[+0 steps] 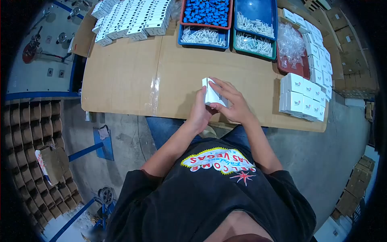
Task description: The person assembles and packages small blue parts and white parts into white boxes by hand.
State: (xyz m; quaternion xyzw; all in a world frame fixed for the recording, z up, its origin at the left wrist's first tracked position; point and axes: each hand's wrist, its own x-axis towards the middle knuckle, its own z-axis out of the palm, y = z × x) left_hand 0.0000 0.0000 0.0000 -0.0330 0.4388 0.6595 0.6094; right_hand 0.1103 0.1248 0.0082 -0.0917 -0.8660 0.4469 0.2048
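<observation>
A small white box (211, 95) stands tilted between my two hands, over the cardboard-covered table's front part. My left hand (198, 112) grips its left side, thumb along the edge and the other fingers partly hidden beneath. On the right, my right hand (234, 101) is closed round it, fingertips over the top and thumb low on the near face. Both hands touch the box at once.
Cardboard (121, 76) covers the table. White boxes (139, 18) fill the back left; more stacked boxes (300, 97) stand at right. Behind are trays of blue pieces (206, 13) and white plugs (203, 36), (254, 43), plus a red tray of clear bags (291, 44).
</observation>
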